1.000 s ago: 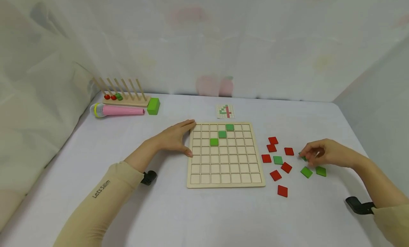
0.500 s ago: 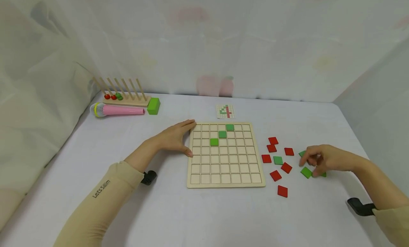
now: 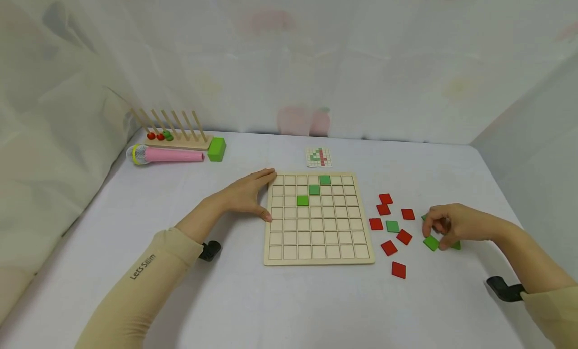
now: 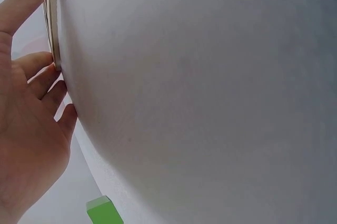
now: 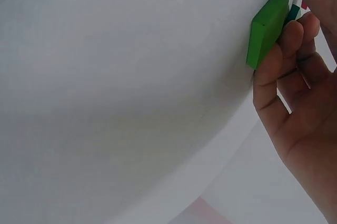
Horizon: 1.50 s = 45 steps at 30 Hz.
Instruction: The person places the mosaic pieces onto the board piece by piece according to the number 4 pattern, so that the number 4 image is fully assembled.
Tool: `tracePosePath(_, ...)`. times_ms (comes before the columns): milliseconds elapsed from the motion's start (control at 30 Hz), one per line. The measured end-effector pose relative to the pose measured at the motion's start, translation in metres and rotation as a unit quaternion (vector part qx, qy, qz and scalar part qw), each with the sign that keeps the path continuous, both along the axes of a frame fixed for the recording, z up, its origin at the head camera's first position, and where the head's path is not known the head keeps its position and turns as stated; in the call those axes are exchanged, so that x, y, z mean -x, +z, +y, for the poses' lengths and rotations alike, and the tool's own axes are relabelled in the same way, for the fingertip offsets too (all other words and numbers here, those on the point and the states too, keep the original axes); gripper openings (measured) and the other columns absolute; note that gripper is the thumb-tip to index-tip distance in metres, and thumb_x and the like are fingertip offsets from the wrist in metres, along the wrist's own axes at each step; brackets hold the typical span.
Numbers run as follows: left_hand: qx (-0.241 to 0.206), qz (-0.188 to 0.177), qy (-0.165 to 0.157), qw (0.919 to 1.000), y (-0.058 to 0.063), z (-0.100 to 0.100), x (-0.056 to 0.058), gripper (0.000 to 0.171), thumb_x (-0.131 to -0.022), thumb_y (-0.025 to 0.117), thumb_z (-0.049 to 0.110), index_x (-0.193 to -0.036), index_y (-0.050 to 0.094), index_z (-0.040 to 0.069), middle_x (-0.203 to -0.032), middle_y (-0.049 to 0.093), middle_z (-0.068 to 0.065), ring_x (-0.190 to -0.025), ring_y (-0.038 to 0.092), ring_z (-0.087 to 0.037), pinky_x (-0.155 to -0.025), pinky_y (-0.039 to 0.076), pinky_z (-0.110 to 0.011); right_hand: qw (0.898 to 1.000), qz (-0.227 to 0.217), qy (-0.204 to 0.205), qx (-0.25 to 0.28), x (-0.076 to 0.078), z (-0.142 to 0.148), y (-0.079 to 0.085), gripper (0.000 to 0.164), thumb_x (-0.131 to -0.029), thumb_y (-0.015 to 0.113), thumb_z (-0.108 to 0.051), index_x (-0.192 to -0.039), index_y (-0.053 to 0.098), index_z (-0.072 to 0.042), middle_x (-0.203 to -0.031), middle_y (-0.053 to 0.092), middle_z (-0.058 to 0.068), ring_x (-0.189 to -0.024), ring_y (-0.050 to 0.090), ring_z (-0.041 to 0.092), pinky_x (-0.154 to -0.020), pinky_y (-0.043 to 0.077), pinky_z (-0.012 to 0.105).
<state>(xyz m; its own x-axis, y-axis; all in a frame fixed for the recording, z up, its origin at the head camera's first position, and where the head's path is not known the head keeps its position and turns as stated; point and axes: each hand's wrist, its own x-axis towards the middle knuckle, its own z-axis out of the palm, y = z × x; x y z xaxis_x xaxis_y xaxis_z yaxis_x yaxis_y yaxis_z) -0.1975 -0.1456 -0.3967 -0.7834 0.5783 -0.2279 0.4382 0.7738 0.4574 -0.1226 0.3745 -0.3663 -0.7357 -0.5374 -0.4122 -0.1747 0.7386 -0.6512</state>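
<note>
In the head view my left hand [image 3: 246,192] rests along the left edge of a pale wooden grid board [image 3: 316,238], thumb and fingers spread. In the left wrist view its fingertips touch the board's edge [image 4: 53,29]. Three green tiles lie in a diagonal in the board's upper cells, one being the bright green tile [image 3: 302,200]. To the right of the board, my right hand [image 3: 462,223] pinches a loose green square tile [image 3: 431,242] between thumb and finger at the table. Two more green tiles are partly hidden by that hand; a green tile [image 5: 268,29] shows beside its fingers in the right wrist view.
Several red tiles [image 3: 389,247] and a green tile [image 3: 392,226] lie between board and right hand. Behind the board is a small pattern card [image 3: 318,157]. Back left stand a peg rack [image 3: 178,143], a pink toy microphone [image 3: 173,155] and a green block [image 3: 217,149].
My right hand has moved down from the upper green tile to a lower one and closed its thumb and finger on it, shifting it slightly left. The left hand has stayed still.
</note>
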Motion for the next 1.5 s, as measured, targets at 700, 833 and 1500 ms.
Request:
tracePosePath(700,-0.001,-0.002,0.002,1.0,-0.002,0.0,0.0,0.125,-0.063,0.087,0.057,-0.158,0.021,0.01,-0.168,0.015,-0.007,-0.156,0.016,-0.031,-0.126,0.021,-0.052,0.996,0.072,-0.039,-0.039,0.003,-0.01,0.005,0.024,-0.075,0.082,-0.014,-0.078,0.058,-0.013,-0.071,0.056,-0.004,-0.065,0.05,0.005,-0.056,0.044,0.02)
tracePosePath(833,-0.001,-0.003,0.001,1.0,-0.002,0.0,0.001,0.125,-0.064,0.087,0.056,-0.159,0.02,0.01,-0.168,0.015,-0.007,-0.156,0.016,-0.032,-0.126,0.021,-0.052,0.995,0.082,-0.043,-0.023,0.006,-0.017,0.008,0.021,-0.077,0.081,-0.012,-0.076,0.059,-0.015,-0.072,0.059,-0.005,-0.065,0.054,0.007,-0.059,0.047,0.021)
tracePosePath(1500,-0.001,-0.005,-0.001,1.0,0.001,0.0,0.0,0.125,-0.064,0.087,0.056,-0.158,0.021,0.008,-0.168,0.016,-0.008,-0.156,0.016,-0.031,-0.127,0.02,-0.05,0.996,0.067,-0.013,0.049,0.035,-0.104,0.015,0.015,-0.083,0.078,-0.015,-0.094,0.069,-0.022,-0.085,0.063,0.0,-0.08,0.057,0.013,-0.069,0.052,0.022)
